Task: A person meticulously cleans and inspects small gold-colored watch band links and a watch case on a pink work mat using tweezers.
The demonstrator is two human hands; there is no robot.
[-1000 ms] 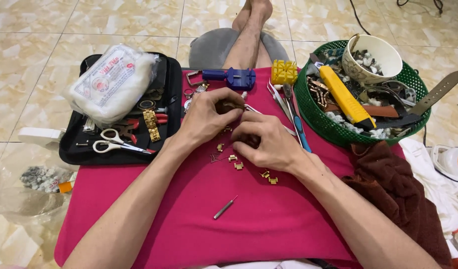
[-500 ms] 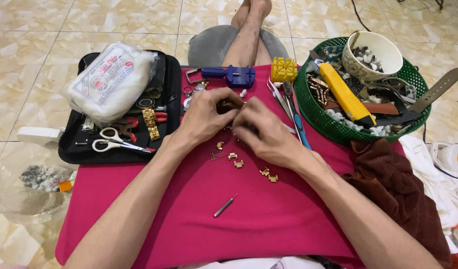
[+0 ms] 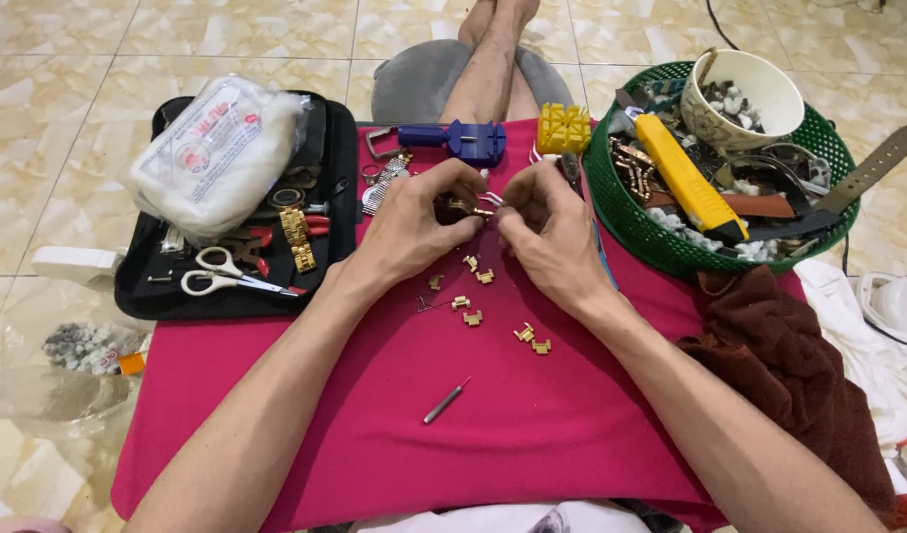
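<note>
Little has shifted: both hands stay together over the pink cloth, left hand and right hand pinching a gold watch band. Several removed links lie below; work seems midway.

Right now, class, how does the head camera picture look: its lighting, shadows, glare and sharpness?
Head view: even, soft light; only faint shadows under the left hand and right hand on the pink cloth; mild sheen on the floor tiles and white plastic bag; the gold links are sharp; the edges bow slightly, wide-angle.
</note>
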